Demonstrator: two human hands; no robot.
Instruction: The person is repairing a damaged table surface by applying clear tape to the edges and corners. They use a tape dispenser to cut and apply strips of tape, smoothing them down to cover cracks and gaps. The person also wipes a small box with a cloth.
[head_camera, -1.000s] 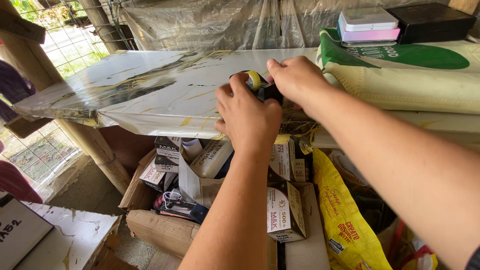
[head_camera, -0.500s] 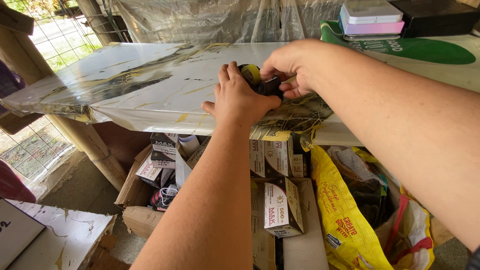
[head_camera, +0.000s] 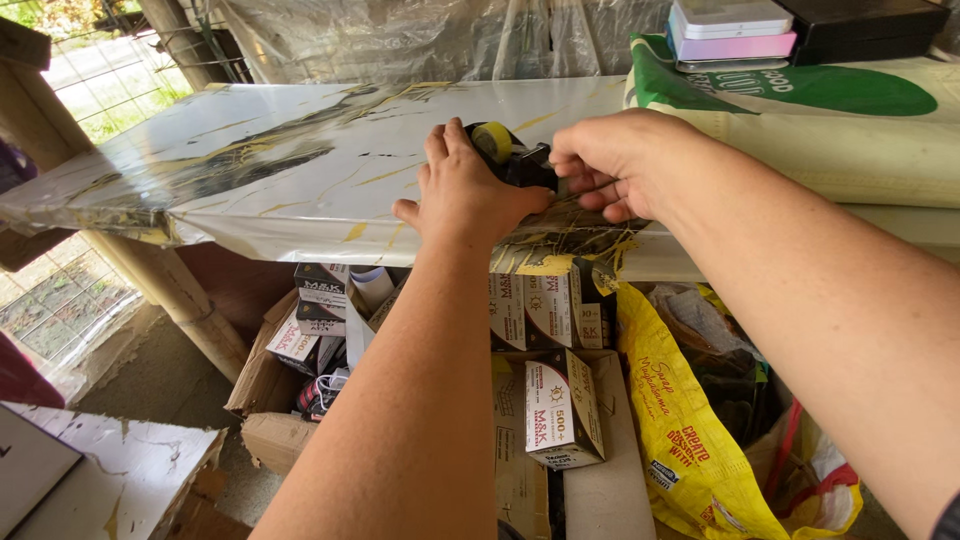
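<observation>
Two hands meet on a black tape dispenser with a yellow roll (head_camera: 508, 155), sitting on the shiny white, black-and-yellow marbled sheet (head_camera: 270, 170) that covers the bench, near its front edge. The left hand (head_camera: 465, 190) lies flat, fingers spread, just left of the dispenser and touching it. The right hand (head_camera: 610, 160) curls narrow fingers at the dispenser's right end, pinching what looks like the tape's end, though I cannot tell for sure. Below the dispenser the sheet's edge hangs crumpled (head_camera: 560, 245), not yet stuck down; left of it the sheet lies smooth.
</observation>
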